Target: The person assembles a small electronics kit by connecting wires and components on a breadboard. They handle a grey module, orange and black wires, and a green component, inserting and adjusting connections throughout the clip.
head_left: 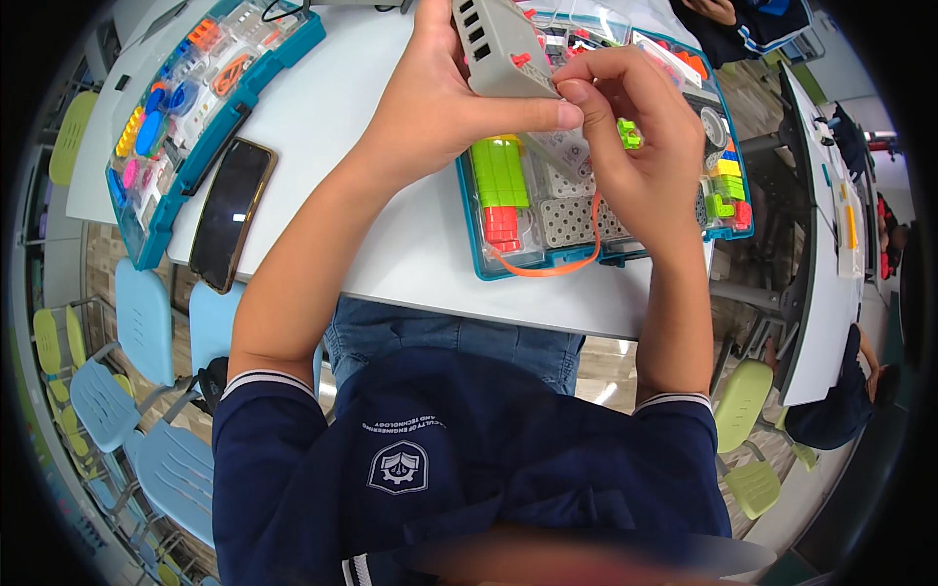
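Observation:
My left hand (445, 117) grips a light grey controller box (495, 41) with a row of dark square ports, held up over the table. Red connector pegs (521, 60) stick out of its side. At the box's lower corner, my right hand (653, 146) has thumb and forefinger pinched together; whatever they hold is hidden. Below both hands lies an open teal parts case (473, 239). Its compartments hold lime green blocks (500, 174), red blocks (501, 225) and grey perforated plates (570, 223). An orange cable (552, 273) loops over its front edge.
A second teal case (237, 105) with colourful parts lies on the white table (401, 269) at the left. Beside it rests a black phone (234, 210). Blue chairs (145, 317) stand at the left. Another person's hand (718, 10) shows at the top right.

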The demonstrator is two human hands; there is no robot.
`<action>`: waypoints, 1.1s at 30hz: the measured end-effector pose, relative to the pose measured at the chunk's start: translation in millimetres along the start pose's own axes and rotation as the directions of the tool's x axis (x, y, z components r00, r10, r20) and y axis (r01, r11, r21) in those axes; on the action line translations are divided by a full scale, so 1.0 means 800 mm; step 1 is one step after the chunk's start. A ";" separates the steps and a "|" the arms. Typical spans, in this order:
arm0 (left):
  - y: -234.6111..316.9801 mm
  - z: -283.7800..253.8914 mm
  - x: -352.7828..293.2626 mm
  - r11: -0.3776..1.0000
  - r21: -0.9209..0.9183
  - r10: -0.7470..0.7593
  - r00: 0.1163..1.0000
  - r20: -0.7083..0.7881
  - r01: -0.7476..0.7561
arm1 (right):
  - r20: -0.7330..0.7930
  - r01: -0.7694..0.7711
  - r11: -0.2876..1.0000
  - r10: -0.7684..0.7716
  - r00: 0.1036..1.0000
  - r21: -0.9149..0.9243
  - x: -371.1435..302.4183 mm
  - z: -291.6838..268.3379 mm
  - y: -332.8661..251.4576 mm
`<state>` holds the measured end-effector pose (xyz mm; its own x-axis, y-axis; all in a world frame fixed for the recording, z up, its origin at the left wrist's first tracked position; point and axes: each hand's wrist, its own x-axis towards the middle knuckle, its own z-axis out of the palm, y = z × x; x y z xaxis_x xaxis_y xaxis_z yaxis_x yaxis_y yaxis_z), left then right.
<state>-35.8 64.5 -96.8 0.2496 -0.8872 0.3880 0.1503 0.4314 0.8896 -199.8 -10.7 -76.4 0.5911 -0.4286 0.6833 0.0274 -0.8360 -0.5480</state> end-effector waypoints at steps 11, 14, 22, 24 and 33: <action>-0.005 -0.004 -0.001 0.998 0.062 0.005 0.996 0.085 -0.010 | 0.050 0.327 0.927 -0.323 0.945 -0.181 0.003 -0.010 -0.008; 0.006 0.000 0.000 0.992 0.026 -0.125 0.987 0.105 0.123 | 0.035 0.356 0.912 -0.357 0.934 -0.202 0.003 -0.010 -0.005; 0.021 0.013 -0.010 0.935 0.313 -0.199 0.978 0.062 0.170 | 0.045 0.387 0.890 -0.388 0.920 -0.239 0.002 -0.017 -0.007; 0.022 0.011 -0.010 0.912 0.308 -0.296 0.955 0.037 0.271 | 0.067 0.394 0.881 -0.390 0.918 -0.261 0.002 -0.022 -0.009; 0.029 0.010 -0.008 0.887 0.244 -0.437 0.882 0.176 0.391 | 0.029 0.389 0.869 -0.399 0.916 -0.305 0.000 -0.026 -0.014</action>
<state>-41.9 78.8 -76.6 -0.0136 -0.9999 -0.0042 -0.0024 -0.0042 1.0000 -217.2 -8.5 -60.4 0.5544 -0.0487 0.8308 0.0074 -0.9980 -0.0635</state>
